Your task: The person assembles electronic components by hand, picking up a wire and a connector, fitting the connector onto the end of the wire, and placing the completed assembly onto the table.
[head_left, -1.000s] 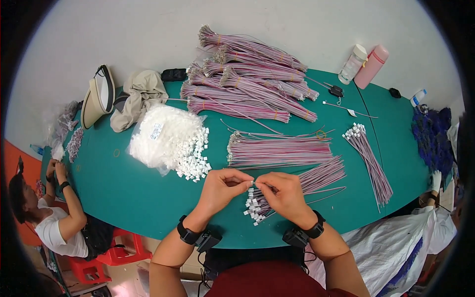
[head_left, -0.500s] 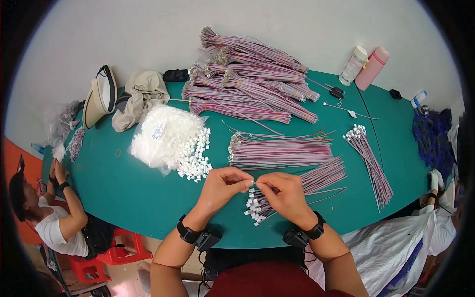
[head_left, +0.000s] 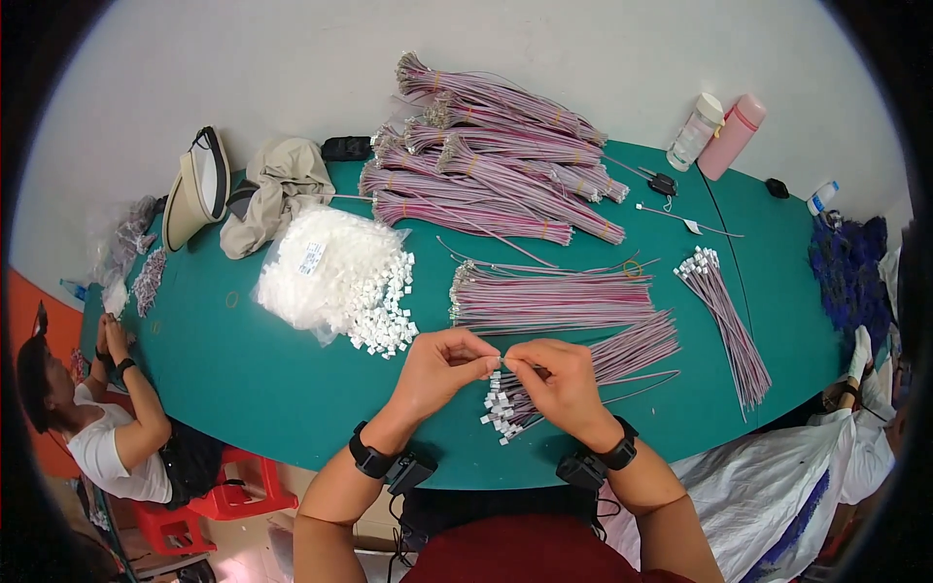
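My left hand [head_left: 445, 374] pinches a tiny white connector housing [head_left: 501, 362] between thumb and forefinger; the fingertips mostly hide it. Close on its right, my right hand [head_left: 559, 384] is closed in a pinch on a thin wire [head_left: 646, 376], whose tail runs out to the right past the knuckles. Under and beside the right hand lies a loose pile of pink and grey wires with white connectors [head_left: 505, 408] on their left ends. Just beyond both hands rests a bundle of similar wires [head_left: 554, 296] with bare metal terminals.
A plastic bag of white housings [head_left: 321, 267] spills on the left of the green table [head_left: 292, 408]. Tied wire bundles [head_left: 496, 175] are heaped at the back; another bundle [head_left: 724, 325] lies right. Bottles [head_left: 734, 136] stand far right. Co-workers sit at both sides.
My hands keep almost the same pinch at the same spot, with slightly less of the white housing showing. At the far right, a co-worker's white-gloved hand has shifted a little.
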Demonstrator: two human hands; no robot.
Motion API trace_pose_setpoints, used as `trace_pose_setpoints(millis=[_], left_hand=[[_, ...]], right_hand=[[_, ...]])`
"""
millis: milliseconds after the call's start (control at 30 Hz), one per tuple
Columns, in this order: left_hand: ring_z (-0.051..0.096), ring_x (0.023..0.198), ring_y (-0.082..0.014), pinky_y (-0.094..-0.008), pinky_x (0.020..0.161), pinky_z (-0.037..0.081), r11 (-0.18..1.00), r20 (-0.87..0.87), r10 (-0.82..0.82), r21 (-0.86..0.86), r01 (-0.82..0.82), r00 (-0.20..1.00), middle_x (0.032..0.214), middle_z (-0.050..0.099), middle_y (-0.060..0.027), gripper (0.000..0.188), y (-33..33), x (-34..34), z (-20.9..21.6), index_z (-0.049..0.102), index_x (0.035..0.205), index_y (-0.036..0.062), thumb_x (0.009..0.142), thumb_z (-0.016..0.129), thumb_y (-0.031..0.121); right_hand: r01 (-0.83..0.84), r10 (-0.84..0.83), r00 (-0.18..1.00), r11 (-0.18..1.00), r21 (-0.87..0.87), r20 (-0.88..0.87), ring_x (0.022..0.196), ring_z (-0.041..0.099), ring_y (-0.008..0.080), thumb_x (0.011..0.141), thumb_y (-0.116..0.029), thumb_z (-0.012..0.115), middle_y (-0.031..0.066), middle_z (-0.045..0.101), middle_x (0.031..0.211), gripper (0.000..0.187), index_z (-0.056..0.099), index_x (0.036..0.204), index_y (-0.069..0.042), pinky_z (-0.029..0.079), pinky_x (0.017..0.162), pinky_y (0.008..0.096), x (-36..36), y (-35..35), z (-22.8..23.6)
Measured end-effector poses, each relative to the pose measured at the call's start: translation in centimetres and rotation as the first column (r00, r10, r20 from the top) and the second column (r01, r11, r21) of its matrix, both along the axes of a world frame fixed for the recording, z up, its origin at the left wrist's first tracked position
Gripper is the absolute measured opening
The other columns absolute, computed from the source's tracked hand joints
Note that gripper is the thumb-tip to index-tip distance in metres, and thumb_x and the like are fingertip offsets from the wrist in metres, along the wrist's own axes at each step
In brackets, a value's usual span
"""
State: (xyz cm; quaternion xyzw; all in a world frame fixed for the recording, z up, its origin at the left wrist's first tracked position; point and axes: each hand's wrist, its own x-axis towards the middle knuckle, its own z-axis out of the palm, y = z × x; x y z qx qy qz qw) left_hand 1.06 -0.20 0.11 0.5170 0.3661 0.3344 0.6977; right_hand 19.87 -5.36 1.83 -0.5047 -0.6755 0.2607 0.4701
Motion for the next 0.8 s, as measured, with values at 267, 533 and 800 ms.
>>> trace_pose_setpoints(millis=[267, 533, 800], left_hand=[[0.064, 0.078, -0.0106, -0.0237, 0.072, 0.053, 0.999, 0.027, 0.003, -0.042, -0.002, 1.0, 0.087, 0.069, -0.0063, 0.011, 0.14, 0.08, 0.37, 0.069, 0.095, -0.0025, 0.085, 0.072, 0.0], [0.065, 0.077, -0.008, -0.0217, 0.071, 0.052, 0.999, -0.058, -0.006, 0.04, 0.009, 0.998, 0.086, 0.07, -0.0037, 0.011, -0.04, 0.07, 0.08, 0.07, 0.096, -0.0008, 0.087, 0.072, 0.004], [0.065, 0.078, -0.0082, -0.0218, 0.071, 0.052, 0.999, -0.03, -0.019, 0.03, 0.02, 0.999, 0.086, 0.071, -0.0037, 0.01, -0.04, 0.01, -0.1, 0.07, 0.096, -0.0013, 0.087, 0.071, 0.003]], right_hand=[[-0.031, 0.024, 0.998, 0.993, -0.111, -0.061, 0.06, 0.062, 0.0272, 0.083, -0.002, 0.068, 0.0128, 0.067, 0.076, 0.007, 0.067, 0.09, 0.0, 0.047, 0.054, 0.0343, 0.23, 0.05, 0.38], [-0.076, 0.08, 0.996, 0.992, -0.102, 0.038, 0.058, 0.059, 0.0298, 0.086, -0.002, 0.064, 0.014, 0.061, 0.069, 0.004, 0.063, 0.088, 0.0, 0.045, 0.053, 0.0367, 0.23, -0.01, 0.78], [-0.056, 0.058, 0.998, 0.997, -0.058, 0.019, 0.061, 0.061, 0.0312, 0.084, -0.001, 0.065, 0.0144, 0.061, 0.069, 0.004, 0.063, 0.088, -0.001, 0.046, 0.055, 0.0379, -0.11, -0.16, 0.36]])
